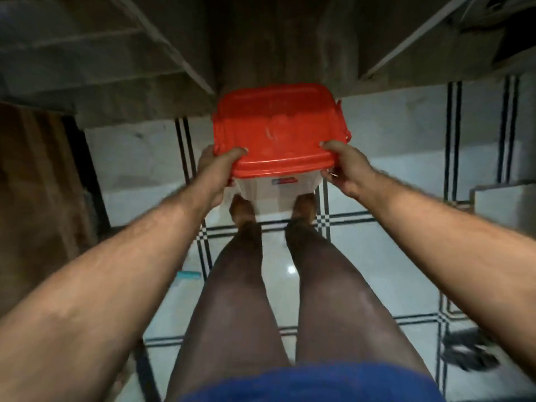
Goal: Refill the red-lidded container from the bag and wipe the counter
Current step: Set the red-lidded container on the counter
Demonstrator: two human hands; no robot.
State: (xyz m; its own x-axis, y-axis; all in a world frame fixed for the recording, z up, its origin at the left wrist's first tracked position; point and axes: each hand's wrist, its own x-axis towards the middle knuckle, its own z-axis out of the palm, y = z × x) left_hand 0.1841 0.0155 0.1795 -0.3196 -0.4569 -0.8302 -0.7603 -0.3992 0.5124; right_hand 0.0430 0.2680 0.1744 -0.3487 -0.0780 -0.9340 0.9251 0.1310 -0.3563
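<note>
While held above the floor (362,256), the red-lidded container (278,129) sits between the left hand (216,166) and right hand (346,166), both clasping its lid edges, arms extended.

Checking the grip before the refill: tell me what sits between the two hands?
Head view: the red-lidded container spans the gap, left hand and right hand gripping its opposite near corners.

head camera, steep downward, close over hands (345,166)
</note>
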